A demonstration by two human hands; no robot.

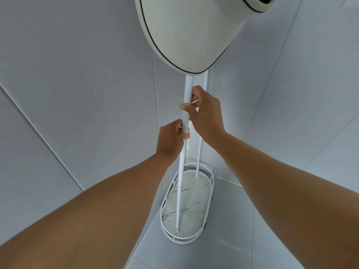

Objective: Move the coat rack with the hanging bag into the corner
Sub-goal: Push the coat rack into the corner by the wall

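The white coat rack stands in front of me, seen from above. Its near pole (188,88) runs down to an oval marble-patterned base (189,208) ringed by a white wire rail. A cream bag with black piping (186,33) hangs from the top of the rack and hides its upper part. My right hand (206,111) is wrapped around the near pole just under the bag. My left hand (172,137) grips the same pole a little lower. A second, thinner pole (200,150) rises behind my hands.
Pale grey walls meet in a corner (155,98) right behind the rack. The base sits on a grey tiled floor (229,249) close to both walls. My two bare forearms fill the lower part of the view.
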